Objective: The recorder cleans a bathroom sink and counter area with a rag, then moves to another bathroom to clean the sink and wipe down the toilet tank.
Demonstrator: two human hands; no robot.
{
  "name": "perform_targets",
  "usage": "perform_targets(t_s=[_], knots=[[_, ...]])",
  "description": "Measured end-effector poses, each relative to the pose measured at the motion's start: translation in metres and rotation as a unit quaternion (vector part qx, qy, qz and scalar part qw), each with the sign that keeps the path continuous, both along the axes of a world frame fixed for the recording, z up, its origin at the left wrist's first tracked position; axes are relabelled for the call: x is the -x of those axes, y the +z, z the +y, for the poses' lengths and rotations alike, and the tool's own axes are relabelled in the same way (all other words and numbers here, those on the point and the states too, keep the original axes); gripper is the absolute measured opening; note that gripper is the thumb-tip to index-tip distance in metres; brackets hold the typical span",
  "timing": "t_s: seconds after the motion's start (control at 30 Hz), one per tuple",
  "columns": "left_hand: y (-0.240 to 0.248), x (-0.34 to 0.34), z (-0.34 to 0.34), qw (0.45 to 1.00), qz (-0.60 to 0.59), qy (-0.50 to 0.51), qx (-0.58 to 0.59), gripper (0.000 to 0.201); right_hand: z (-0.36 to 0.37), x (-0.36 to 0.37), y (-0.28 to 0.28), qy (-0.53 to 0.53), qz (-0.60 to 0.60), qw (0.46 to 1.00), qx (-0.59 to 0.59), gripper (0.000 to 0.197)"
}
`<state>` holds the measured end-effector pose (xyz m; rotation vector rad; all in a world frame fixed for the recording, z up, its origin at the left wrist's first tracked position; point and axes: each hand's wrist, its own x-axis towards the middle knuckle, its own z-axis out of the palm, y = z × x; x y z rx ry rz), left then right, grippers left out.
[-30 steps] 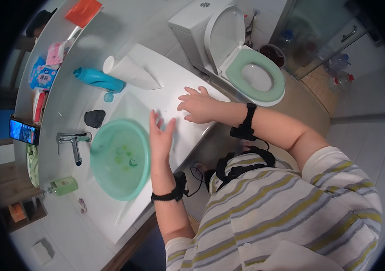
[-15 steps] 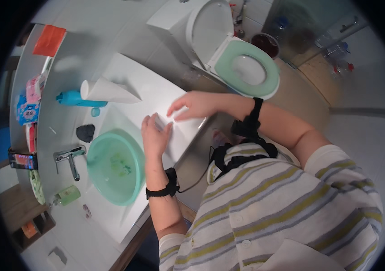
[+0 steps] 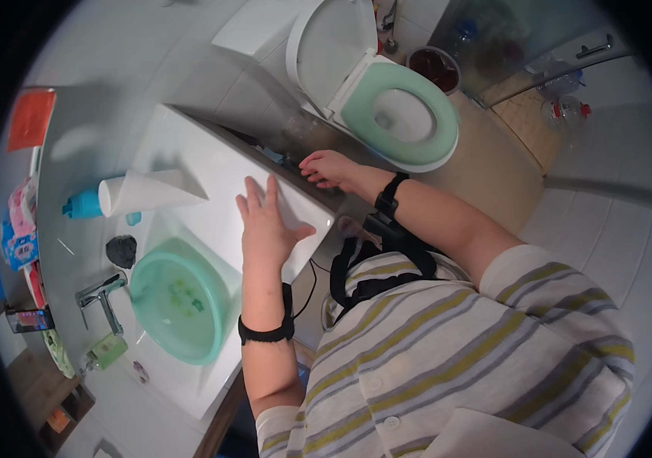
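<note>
Over the white sink counter (image 3: pixel 181 141), my left hand (image 3: pixel 267 229) is open, palm down, with its fingers spread. It holds nothing; whether it touches the counter I cannot tell. My right hand (image 3: pixel 331 169) hangs just past the counter's edge, on the side toward the toilet, with fingers loosely bent and apart and nothing seen in them. A pale green basin (image 3: pixel 211 343) stands in the sink to the left of my left forearm, with small green pieces in its bottom. A white paper roll (image 3: pixel 142 192) lies on the counter beyond it, partly covering a blue bottle (image 3: pixel 81 204).
A chrome faucet (image 3: pixel 102 294), a dark crumpled lump (image 3: pixel 121 251) and a green bottle (image 3: pixel 107 352) are by the basin. A phone (image 3: pixel 29 319) and packets rest on the shelf at left. The toilet (image 3: pixel 440 122) stands open at upper right, near a bucket (image 3: pixel 434 70).
My right hand has moved away from my left, from above the counter to beyond its edge. My left hand has spread its fingers. The whole view has shifted slightly.
</note>
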<state>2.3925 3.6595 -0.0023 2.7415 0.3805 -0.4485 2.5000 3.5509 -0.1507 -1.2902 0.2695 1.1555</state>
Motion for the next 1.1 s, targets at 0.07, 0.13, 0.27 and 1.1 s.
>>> perform_targets(t_s=[0.07, 0.13, 0.27, 1.1], knots=[[-0.003, -0.004, 0.001, 0.999, 0.017, 0.028, -0.019, 0.104, 0.003, -0.001, -0.008, 0.004, 0.016, 1.0, 0.019, 0.01], [0.0, -0.009, -0.008, 0.998, 0.038, 0.045, -0.008, 0.111, 0.001, -0.005, -0.026, 0.044, 0.024, 0.998, 0.039, 0.011], [0.001, -0.004, -0.012, 0.995, 0.049, 0.082, -0.005, 0.122, 0.005, -0.016, -0.046, 0.093, 0.049, 0.992, 0.073, 0.012], [0.009, -0.024, -0.014, 0.969, 0.178, 0.173, 0.005, 0.12, 0.188, -0.086, -0.208, 0.374, -0.426, 0.819, 0.093, 0.031]])
